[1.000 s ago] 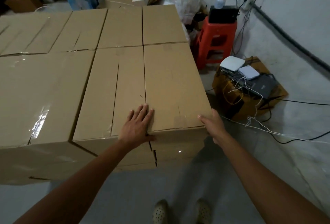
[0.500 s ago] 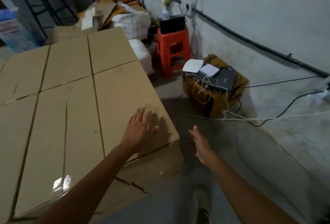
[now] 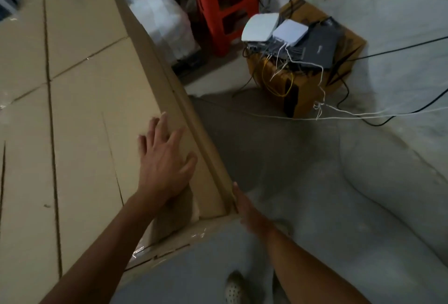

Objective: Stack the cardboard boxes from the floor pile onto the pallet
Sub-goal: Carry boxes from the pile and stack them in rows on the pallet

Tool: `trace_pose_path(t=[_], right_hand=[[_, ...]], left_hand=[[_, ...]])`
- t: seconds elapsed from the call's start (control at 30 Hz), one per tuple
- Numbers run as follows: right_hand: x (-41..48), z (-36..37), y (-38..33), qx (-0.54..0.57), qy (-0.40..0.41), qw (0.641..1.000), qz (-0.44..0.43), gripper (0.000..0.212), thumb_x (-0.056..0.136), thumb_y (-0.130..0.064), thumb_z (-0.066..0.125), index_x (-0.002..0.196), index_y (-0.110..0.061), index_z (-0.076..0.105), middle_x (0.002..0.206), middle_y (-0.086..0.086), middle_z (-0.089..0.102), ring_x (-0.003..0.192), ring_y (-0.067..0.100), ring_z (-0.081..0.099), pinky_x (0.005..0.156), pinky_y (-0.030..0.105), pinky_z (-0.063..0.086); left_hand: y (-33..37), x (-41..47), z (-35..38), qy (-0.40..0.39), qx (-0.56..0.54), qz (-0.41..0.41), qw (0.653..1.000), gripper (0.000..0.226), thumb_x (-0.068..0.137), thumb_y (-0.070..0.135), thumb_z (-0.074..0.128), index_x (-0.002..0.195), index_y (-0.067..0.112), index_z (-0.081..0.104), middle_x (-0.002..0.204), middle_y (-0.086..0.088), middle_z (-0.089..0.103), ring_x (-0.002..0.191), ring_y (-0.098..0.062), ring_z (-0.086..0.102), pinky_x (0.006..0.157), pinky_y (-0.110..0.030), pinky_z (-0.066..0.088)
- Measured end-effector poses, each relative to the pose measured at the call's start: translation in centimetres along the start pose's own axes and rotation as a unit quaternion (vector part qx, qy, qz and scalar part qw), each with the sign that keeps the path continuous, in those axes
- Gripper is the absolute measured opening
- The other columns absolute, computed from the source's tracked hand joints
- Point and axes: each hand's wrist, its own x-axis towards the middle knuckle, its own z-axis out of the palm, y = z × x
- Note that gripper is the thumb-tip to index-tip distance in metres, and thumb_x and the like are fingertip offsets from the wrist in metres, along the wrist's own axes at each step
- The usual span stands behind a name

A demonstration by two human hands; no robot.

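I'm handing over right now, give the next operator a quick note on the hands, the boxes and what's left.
Left hand: open, palm flat on top of the corner cardboard box.
Right hand: open, pressed against that box's near right corner edge.
Boxes: a tight top layer of cardboard boxes fills the left of the view; the pallet beneath is hidden.
Done: corner box placed.
Left: seems only to need squaring up; the floor pile is out of view. White cables cross the floor nearby.

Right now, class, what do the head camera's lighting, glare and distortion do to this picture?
Head view: dim light, dark shadow on the floor by the cardboard box; glare on its tape; wide-angle bending of straight edges; left hand and right hand slightly soft.
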Motion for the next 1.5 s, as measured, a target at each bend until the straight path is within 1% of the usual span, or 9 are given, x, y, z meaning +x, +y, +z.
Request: trace_pose_path(t=[0.13,0.3,0.47,0.63,0.77,0.87,1.03,1.17,1.5], right_hand=[[1.6,3.5,1.2,0.053,0.038,0.998,0.021,0.043,0.106,-0.039,0.045,0.139,-0.012,0.050,0.123,0.000,0.052,0.127,0.023,0.050,0.106,0.029,0.035],[1.3,3.6,1.6,0.040,0.008,0.999,-0.008,0.026,0.105,-0.045,0.047,0.106,-0.025,0.064,0.125,0.007,0.064,0.123,0.025,0.058,0.114,0.045,0.039],[-0.2,1.6,0.7,-0.070,-0.081,0.994,-0.027,0.055,0.103,-0.060,0.039,0.137,-0.021,0.057,0.137,0.003,0.061,0.130,0.016,0.055,0.117,0.041,0.036],[1.3,3.1,-2.1,-0.064,-0.099,0.993,-0.009,0.066,0.092,-0.069,0.053,0.137,-0.021,0.059,0.138,-0.001,0.061,0.128,0.015,0.056,0.115,0.035,0.038],[2.9,5.5,-6.1,-0.068,-0.117,0.991,-0.014,0.049,0.101,-0.048,0.049,0.140,-0.018,0.052,0.126,-0.005,0.057,0.117,0.011,0.053,0.103,0.026,0.039],[4.3,6.1,-8.4,-0.131,-0.126,0.982,-0.050,0.058,0.101,-0.048,0.045,0.149,-0.013,0.044,0.141,0.002,0.049,0.131,0.017,0.046,0.113,0.029,0.033],[6.2,6.2,-11.4,-0.183,-0.145,0.969,-0.087,0.041,0.111,-0.022,0.031,0.151,-0.013,0.035,0.149,-0.009,0.034,0.139,0.007,0.033,0.105,0.008,0.032],[8.8,8.1,-15.3,-0.216,-0.117,0.957,-0.153,0.066,0.102,-0.058,0.032,0.148,-0.012,0.046,0.150,-0.002,0.042,0.141,0.011,0.037,0.115,0.021,0.029],[18.4,12.7,-23.9,-0.154,-0.130,0.974,-0.107,0.054,0.101,-0.059,0.043,0.136,-0.024,0.064,0.137,0.000,0.064,0.130,0.015,0.056,0.115,0.043,0.041]], left_hand=[[-0.7,-0.1,0.1,0.038,-0.036,-0.009,0.999,0.055,0.085,0.034,0.043,0.136,0.019,0.057,0.168,-0.008,0.011,0.155,-0.025,-0.002,0.124,-0.055,0.001],[-0.4,-0.1,0.6,0.043,-0.058,-0.008,0.997,0.053,0.085,0.038,0.033,0.124,0.021,0.065,0.168,-0.006,0.011,0.155,-0.024,-0.003,0.124,-0.050,-0.002],[-0.2,0.0,0.8,0.038,-0.051,-0.010,0.998,0.053,0.086,0.040,0.035,0.127,0.022,0.062,0.168,-0.006,0.012,0.155,-0.025,-0.004,0.124,-0.052,-0.001],[-1.1,0.8,-0.2,0.029,-0.042,-0.010,0.999,0.066,0.093,0.054,0.033,0.150,0.022,0.040,0.168,-0.006,0.011,0.155,-0.025,0.000,0.125,-0.049,0.008],[-2.7,4.0,-1.5,0.036,-0.048,-0.047,0.997,0.074,0.095,0.058,0.028,0.158,0.019,0.026,0.169,-0.004,0.010,0.155,-0.022,0.001,0.124,-0.042,0.007],[-3.5,6.8,-2.6,0.031,-0.050,-0.075,0.995,0.075,0.098,0.064,0.022,0.159,0.020,0.019,0.169,-0.003,0.007,0.155,-0.021,-0.002,0.126,-0.043,0.007],[-4.1,10.5,-5.0,0.038,-0.072,-0.084,0.993,0.079,0.096,0.068,0.019,0.160,0.023,0.015,0.169,0.000,0.003,0.155,-0.017,-0.005,0.126,-0.042,0.006],[-5.4,13.2,-6.5,0.050,-0.086,-0.072,0.992,0.079,0.092,0.065,0.022,0.159,0.024,0.018,0.169,0.000,0.006,0.155,-0.016,-0.005,0.125,-0.040,0.006],[-9.5,24.7,-6.8,0.089,-0.078,-0.100,0.988,0.069,0.098,0.036,0.059,0.158,0.023,0.025,0.168,-0.004,0.013,0.156,-0.021,0.000,0.126,-0.049,0.011]])
